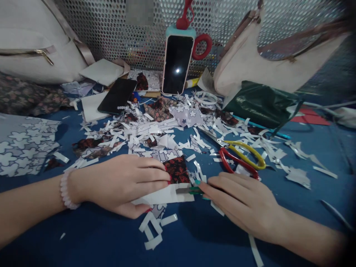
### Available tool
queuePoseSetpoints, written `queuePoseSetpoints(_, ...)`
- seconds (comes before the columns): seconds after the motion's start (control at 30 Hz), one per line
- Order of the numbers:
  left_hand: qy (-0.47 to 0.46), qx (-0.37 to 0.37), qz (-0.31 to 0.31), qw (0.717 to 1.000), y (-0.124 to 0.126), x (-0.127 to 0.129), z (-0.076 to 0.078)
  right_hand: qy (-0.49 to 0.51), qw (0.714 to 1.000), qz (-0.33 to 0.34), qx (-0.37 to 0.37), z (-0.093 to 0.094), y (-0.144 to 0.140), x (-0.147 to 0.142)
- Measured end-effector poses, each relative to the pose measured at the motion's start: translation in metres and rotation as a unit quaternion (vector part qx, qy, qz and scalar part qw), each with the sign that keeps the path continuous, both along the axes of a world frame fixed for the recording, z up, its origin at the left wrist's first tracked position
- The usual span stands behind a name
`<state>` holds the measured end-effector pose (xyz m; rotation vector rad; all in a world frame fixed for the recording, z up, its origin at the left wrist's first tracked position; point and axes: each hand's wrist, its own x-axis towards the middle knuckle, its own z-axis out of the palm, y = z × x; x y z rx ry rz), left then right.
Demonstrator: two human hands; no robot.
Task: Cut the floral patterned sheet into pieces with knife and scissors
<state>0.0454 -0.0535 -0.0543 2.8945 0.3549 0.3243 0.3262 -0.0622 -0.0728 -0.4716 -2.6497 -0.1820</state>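
My left hand (119,181), with a beaded bracelet, lies flat with its fingers stretched out. It presses on a black-and-red patterned piece (178,169) and on a white paper strip (158,195) along its near edge. My right hand (244,204) is closed around a small green cutter knife (195,190). The grey blade rests over the strip, right of my left fingertips; most of the handle is hidden in my fingers. Beyond my right hand lie open scissors (221,142) with one yellow and one red handle. Folded white strips (151,233) sit below my left thumb.
Paper scraps (155,128) litter the middle of the blue table (111,241). Behind stand a phone (178,65) upright, a pale backpack (30,40), a pale handbag (241,63) and a dark green pouch (261,105). A flower-patterned sheet (25,142) lies at left.
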Motion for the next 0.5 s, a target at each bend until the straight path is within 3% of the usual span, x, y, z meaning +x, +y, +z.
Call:
queuePoseSetpoints(0.23,0.008,0.003,0.014,1.000,-0.0012,-0.0023,-0.0014,0.010,1.000,-0.006,0.024,0.0011,-0.0022,0.0009)
queuePoseSetpoints(0.5,0.086,-0.053,0.069,0.993,-0.0046,0.0005,0.0016,0.004,0.998,0.004,0.061,0.0024,-0.0070,0.0038)
